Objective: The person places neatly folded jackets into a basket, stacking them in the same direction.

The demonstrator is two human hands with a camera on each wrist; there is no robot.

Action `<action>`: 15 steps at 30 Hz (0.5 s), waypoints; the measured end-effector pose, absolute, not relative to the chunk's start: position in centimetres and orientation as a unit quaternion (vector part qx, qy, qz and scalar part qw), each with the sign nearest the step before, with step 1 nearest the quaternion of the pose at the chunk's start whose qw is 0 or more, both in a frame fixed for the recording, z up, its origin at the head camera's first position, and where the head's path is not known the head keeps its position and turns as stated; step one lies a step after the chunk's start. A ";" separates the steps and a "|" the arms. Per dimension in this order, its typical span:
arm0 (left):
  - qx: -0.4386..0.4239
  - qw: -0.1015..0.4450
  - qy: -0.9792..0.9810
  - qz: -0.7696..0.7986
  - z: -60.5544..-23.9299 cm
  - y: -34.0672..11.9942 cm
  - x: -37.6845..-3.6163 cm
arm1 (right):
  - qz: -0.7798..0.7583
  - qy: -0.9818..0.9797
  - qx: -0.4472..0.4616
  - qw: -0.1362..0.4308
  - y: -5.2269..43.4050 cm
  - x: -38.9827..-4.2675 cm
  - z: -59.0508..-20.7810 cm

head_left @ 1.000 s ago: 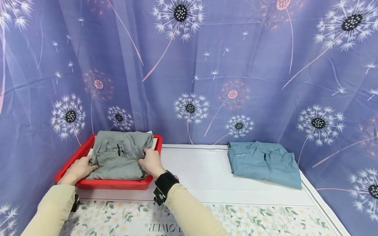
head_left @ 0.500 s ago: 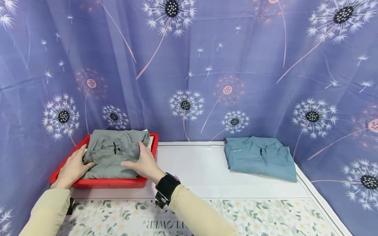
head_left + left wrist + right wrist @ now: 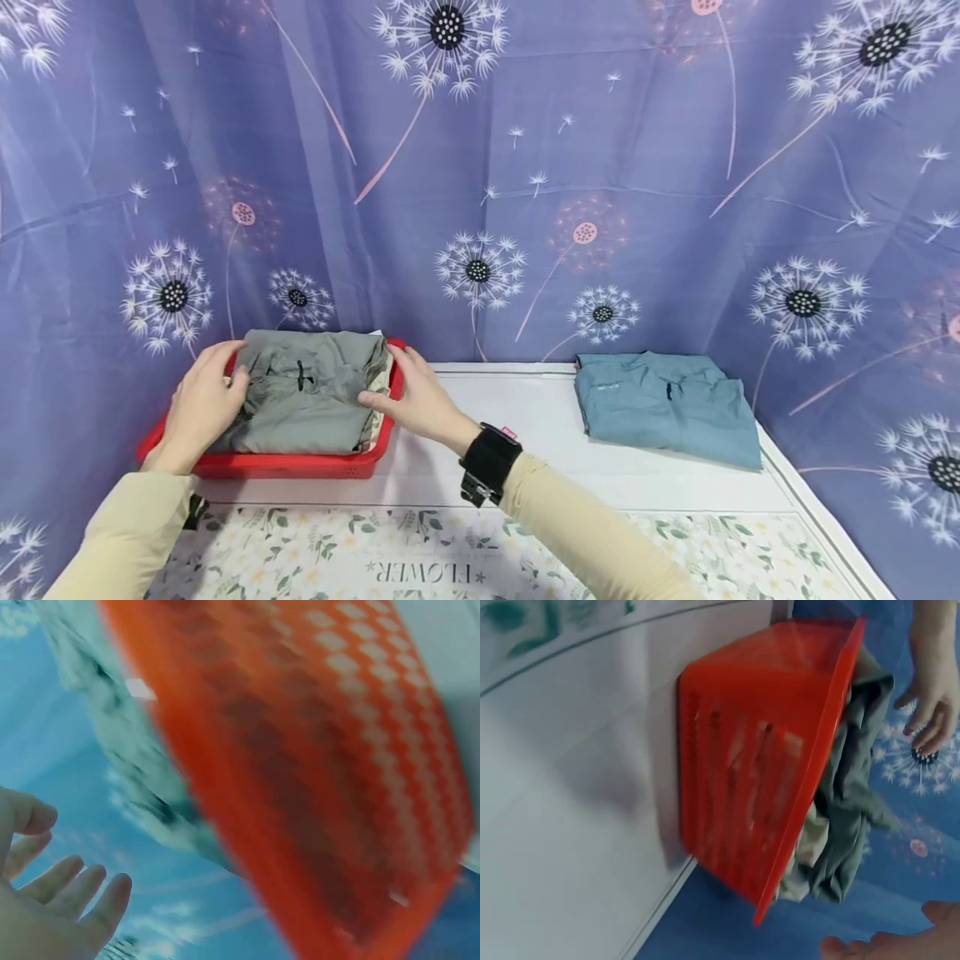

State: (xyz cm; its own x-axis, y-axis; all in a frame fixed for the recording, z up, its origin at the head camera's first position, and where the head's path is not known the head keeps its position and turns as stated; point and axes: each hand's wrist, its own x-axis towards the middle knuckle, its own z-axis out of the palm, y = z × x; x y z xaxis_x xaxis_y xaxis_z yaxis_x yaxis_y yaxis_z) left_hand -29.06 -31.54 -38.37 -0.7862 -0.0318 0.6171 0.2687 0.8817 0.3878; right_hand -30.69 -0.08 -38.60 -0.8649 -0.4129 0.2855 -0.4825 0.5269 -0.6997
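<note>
A folded grey garment [image 3: 307, 400] with a small black zipper or cord lies on top in the red plastic basket [image 3: 300, 467]. Under it, a pale cloth [image 3: 810, 844] shows at the basket's rim. My left hand [image 3: 201, 404] hovers by the garment's left side, fingers spread; the left wrist view shows that hand [image 3: 60, 907] apart from the basket wall. Over the basket's right rim, my right hand [image 3: 423, 400] is held with fingers extended and nothing in its grasp. In the right wrist view, both hands are off the cloth.
A folded blue-teal garment [image 3: 667, 408] lies at the right end of the white table [image 3: 487, 433]. A floral mat [image 3: 337, 550] covers the near part. Purple dandelion curtains [image 3: 525, 167] stand around the back and sides, close behind the basket.
My right hand has let go of the grey garment's right edge and moved right, off it. My left hand has lifted off the left edge. The garment stays in the basket.
</note>
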 end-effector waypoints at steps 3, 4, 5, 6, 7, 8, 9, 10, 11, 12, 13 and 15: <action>-0.100 0.351 -0.898 -0.245 -37.6 -28.6 -29.5 | 0.410 -0.879 0.241 0.043 2.1 -30.8 -38.3; -0.112 0.357 -0.893 -0.250 -37.3 -27.6 -29.7 | 0.407 -0.882 0.235 0.044 2.8 -30.8 -38.3; -0.124 0.363 -0.888 -0.255 -37.1 -26.7 -29.8 | 0.405 -0.883 0.232 0.047 3.5 -30.8 -38.3; -0.137 0.368 -0.883 -0.257 -36.9 -25.9 -29.9 | 0.402 -0.885 0.228 0.052 4.2 -30.9 -38.3; -0.151 0.371 -0.878 -0.261 -36.7 -25.1 -30.0 | 0.398 -0.887 0.225 0.057 4.8 -30.9 -38.3; -0.163 0.373 -0.875 -0.263 -36.5 -24.3 -30.0 | 0.397 -0.888 0.223 0.061 5.5 -30.9 -38.4; -0.172 0.375 -0.871 -0.265 -36.3 -23.7 -29.9 | 0.398 -0.887 0.223 0.067 6.1 -31.0 -38.6; -0.181 0.377 -0.869 -0.266 -36.2 -23.0 -29.9 | 0.399 -0.887 0.221 0.071 6.6 -31.1 -38.8; -0.189 0.378 -0.866 -0.268 -36.1 -22.4 -29.8 | 0.401 -0.886 0.218 0.074 7.1 -31.1 -39.0; -0.197 0.376 -0.865 -0.269 -36.1 -21.8 -29.7 | 0.402 -0.887 0.215 0.075 7.6 -31.2 -39.3; -0.204 0.375 -0.863 -0.271 -36.2 -21.2 -29.6 | 0.406 -0.886 0.211 0.076 8.1 -31.2 -39.6; -0.217 0.368 -0.862 -0.274 -36.3 -20.1 -29.5 | 0.411 -0.886 0.198 0.075 9.1 -31.4 -40.2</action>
State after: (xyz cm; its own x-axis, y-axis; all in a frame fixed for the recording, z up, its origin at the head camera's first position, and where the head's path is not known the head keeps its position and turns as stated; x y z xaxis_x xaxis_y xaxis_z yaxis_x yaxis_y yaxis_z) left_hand -29.48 -20.11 -36.26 -0.6346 0.1721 0.7534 0.5753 0.7562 0.3117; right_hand -31.36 9.05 -40.24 -0.9100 -0.2894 0.2967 -0.4135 0.5828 -0.6996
